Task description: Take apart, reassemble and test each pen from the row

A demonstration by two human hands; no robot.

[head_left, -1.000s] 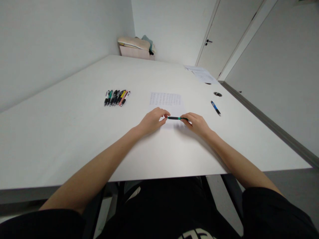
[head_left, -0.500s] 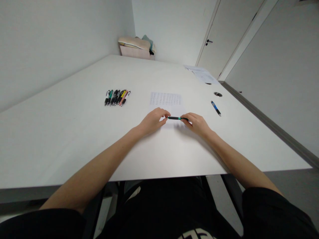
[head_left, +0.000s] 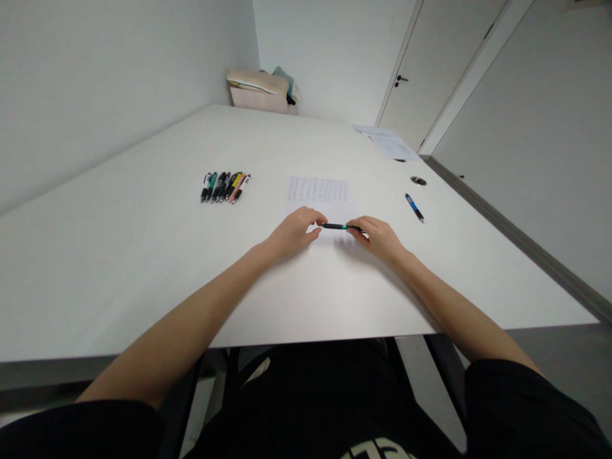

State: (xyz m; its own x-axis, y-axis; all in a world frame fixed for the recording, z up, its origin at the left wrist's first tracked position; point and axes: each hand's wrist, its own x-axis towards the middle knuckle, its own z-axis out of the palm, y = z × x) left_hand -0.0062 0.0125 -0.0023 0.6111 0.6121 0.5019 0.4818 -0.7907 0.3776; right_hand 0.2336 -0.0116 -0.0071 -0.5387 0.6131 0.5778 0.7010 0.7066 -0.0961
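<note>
A green and black pen (head_left: 335, 226) lies level between my two hands, held over the lower part of a sheet of paper (head_left: 318, 190). At its left end, the fingertips of my left hand (head_left: 297, 231) close on the tip. My right hand (head_left: 375, 236) pinches the other end between thumb and fingers, covering part of the green barrel. Rows of handwriting or print fill the upper part of the sheet, too small to read.
Several pens (head_left: 224, 187) lie side by side at the left. On the right are a blue and black pen (head_left: 414, 208) and a round metal fitting (head_left: 418, 181) in the tabletop. More papers (head_left: 387, 141) lie at the far right edge, and a box (head_left: 258, 100) with cloths stands behind the table.
</note>
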